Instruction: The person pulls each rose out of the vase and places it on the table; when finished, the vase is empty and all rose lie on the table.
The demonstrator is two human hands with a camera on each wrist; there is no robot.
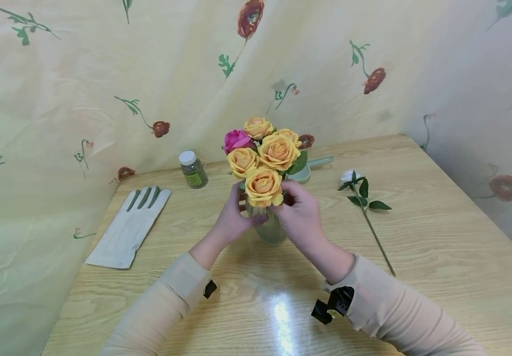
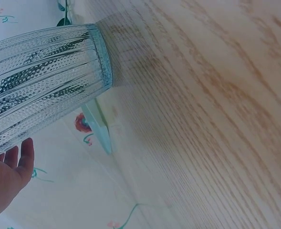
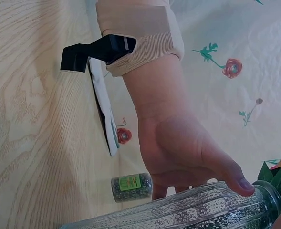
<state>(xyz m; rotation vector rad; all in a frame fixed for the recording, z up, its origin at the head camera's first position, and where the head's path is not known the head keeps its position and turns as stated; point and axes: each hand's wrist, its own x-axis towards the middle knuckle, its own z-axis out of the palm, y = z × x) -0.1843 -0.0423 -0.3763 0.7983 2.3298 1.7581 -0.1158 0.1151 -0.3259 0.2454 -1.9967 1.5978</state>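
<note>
A ribbed clear glass vase (image 1: 271, 233) stands upright on the table, filled with several yellow roses (image 1: 278, 152) and a magenta rose (image 1: 237, 140). My left hand (image 1: 234, 215) holds the vase near its top; in the right wrist view its thumb (image 3: 233, 179) lies against the glass just below the rim. At the mouth of the vase, my right hand (image 1: 299, 210) curls its thumb and fingers in at the front yellow rose (image 1: 263, 186). That bloom hides the right fingertips and the stems below it.
A white rose (image 1: 351, 177) with a long stem lies to the right on the wooden table (image 1: 438, 257). Behind the vase is a pale green scoop (image 1: 302, 173). At left are a white-capped jar (image 1: 193, 170) and a folded glove (image 1: 127, 230). Flower-printed cloth (image 1: 185, 59) hangs behind.
</note>
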